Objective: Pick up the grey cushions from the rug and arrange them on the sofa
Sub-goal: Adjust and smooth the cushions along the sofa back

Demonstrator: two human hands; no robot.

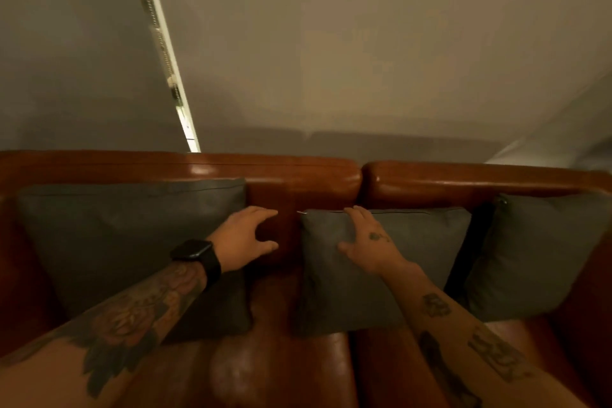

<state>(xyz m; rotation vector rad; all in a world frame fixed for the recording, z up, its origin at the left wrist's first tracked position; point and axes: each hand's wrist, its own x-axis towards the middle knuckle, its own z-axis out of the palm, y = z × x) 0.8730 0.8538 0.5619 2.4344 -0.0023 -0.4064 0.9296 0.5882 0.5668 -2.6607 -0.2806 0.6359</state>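
Three grey cushions lean upright against the back of the brown leather sofa [298, 175]. The left cushion [109, 242] is the largest. The middle cushion [414, 258] stands right of the sofa's centre, and the right cushion [536, 255] leans at the far right. My left hand [243, 237], with a black watch on the wrist, hovers with fingers spread in the gap between the left and middle cushions and holds nothing. My right hand [369, 242] lies flat on the upper left part of the middle cushion, fingertips at its top edge.
A plain beige wall [364, 43] rises behind the sofa. A white window frame edge [165, 43] runs diagonally at the upper left. The sofa seat [281, 358] shows bare leather in front of the cushions. The rug is out of view.
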